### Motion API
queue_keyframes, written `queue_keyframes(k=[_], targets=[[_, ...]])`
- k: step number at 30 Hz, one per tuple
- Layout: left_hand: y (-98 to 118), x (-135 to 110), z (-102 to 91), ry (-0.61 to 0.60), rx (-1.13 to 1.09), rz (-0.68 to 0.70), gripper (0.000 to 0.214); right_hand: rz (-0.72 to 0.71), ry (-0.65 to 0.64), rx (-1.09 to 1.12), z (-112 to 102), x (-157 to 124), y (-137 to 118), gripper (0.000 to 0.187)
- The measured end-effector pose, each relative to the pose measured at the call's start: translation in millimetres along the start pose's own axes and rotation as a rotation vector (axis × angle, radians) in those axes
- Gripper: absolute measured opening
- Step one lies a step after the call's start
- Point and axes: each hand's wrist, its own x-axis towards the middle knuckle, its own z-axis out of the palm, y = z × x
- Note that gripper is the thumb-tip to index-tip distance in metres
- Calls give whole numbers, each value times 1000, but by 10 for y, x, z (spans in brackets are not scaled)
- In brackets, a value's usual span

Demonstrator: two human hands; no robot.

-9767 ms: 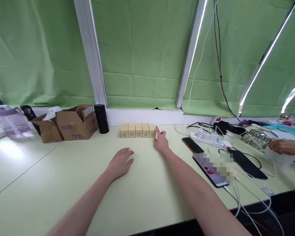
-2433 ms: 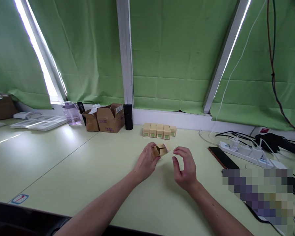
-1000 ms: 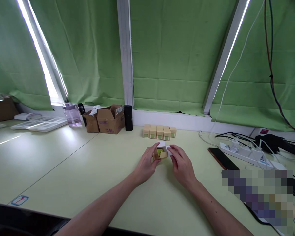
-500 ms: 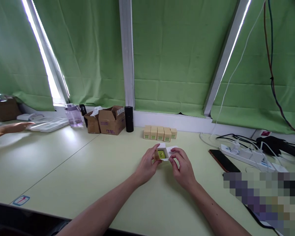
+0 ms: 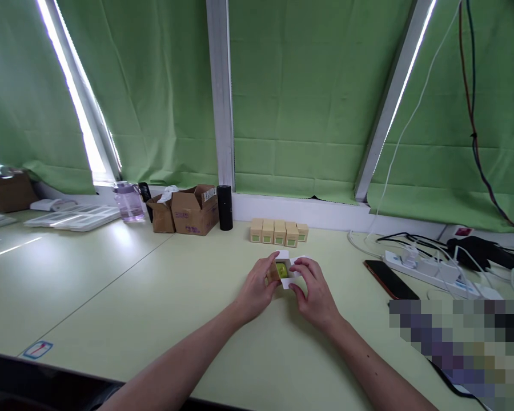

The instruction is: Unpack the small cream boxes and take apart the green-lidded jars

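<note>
My left hand (image 5: 256,288) is closed around a small brown cardboard box (image 5: 273,274), gripping it from its left side. The box's end faces me with its white flaps (image 5: 282,255) spread. Inside lies a yellow-green item (image 5: 281,270) whose kind I cannot make out. At the box's right side is my right hand (image 5: 314,291), its thumb and fingers closed on the flaps near the opening. Just behind both hands, several similar small boxes (image 5: 279,233) stand in a row on the pale table (image 5: 188,297).
At the back are opened cardboard boxes (image 5: 196,211), a black cylinder (image 5: 225,208) and a purple bottle (image 5: 129,201). White trays (image 5: 81,218) lie at left. To the right are a phone (image 5: 390,279), a power strip (image 5: 437,274) and tangled cables.
My right hand has shifted slightly left over the opening, and the near flap is now folded outward. Another person's hand at the far left has gone out of view.
</note>
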Motion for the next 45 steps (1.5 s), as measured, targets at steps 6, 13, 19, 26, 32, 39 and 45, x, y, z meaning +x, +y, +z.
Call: queue_keyframes(k=[6, 13, 19, 26, 32, 39, 45], targets=[[110, -16, -10, -19, 205, 179, 76, 62, 85, 126, 44, 15, -79, 17], [202, -36, 54, -96, 391, 350, 77, 174, 164, 61, 147, 45, -70, 10], [204, -43, 85, -102, 465, 359, 80, 248, 178, 130, 175, 45, -30, 17], [210, -13, 41, -41, 464, 352, 77, 307, 194, 279, 113, 66, -67, 20], [205, 0, 15, -19, 430, 338, 75, 450, 225, 454, 80, 56, -120, 27], [127, 24, -22, 37, 406, 270, 76, 539, 353, 615, 43, 98, 32, 34], [4, 70, -105, 173, 286, 82, 71, 615, 387, 591, -27, 139, 239, 41]])
